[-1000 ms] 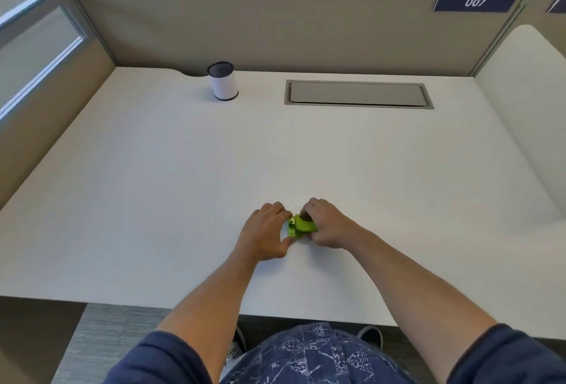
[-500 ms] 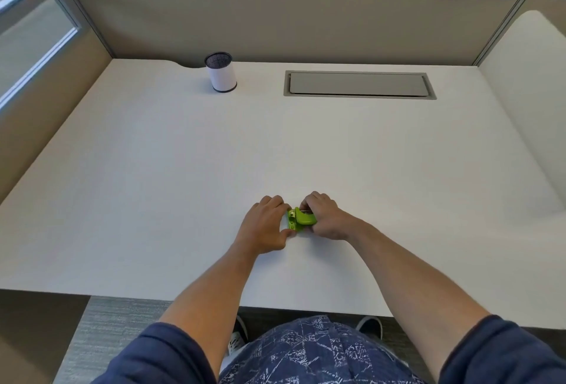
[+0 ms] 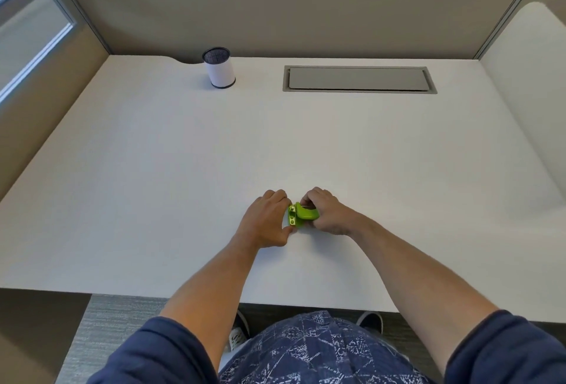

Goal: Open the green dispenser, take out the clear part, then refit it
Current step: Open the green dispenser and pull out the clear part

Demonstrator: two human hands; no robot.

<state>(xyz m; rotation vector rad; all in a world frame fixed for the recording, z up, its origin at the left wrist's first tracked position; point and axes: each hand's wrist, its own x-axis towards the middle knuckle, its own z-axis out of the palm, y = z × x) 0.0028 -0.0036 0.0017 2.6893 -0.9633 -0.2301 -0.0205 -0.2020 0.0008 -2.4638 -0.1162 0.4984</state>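
Green dispenser (image 3: 302, 215) sits low on the white desk (image 3: 153, 169), near the front edge and right in front of the person, pinched between both hands. Left hand (image 3: 266, 222) is curled against its left end, fingertips and thumb closed on the flat end piece with its two small studs. Right hand (image 3: 328, 211) wraps over the rounded body from the right, fingers bent down across the top, thumb hidden behind the plastic. Both hands therefore hold the dispenser in a narrow grip, neither spread wide. A thin pale line shows along the top edge under the right fingers — it could be a seam or the start of a gap, but it is too small to tell whether the case has begun to part. No clear part is visible anywhere, on the desk or in either hand, so my reading is that the task is at or near its first step: the case looks whole or barely cracked, with the opening, the removal and the refit all left to do. It could equally be the closing squeeze after a refit — one view cannot rule that out. Far back on the desk stand a small white cylinder with a dark top (image 3: 219, 68) and a grey cable hatch (image 3: 358, 79), both well apart from the hands and playing no part.
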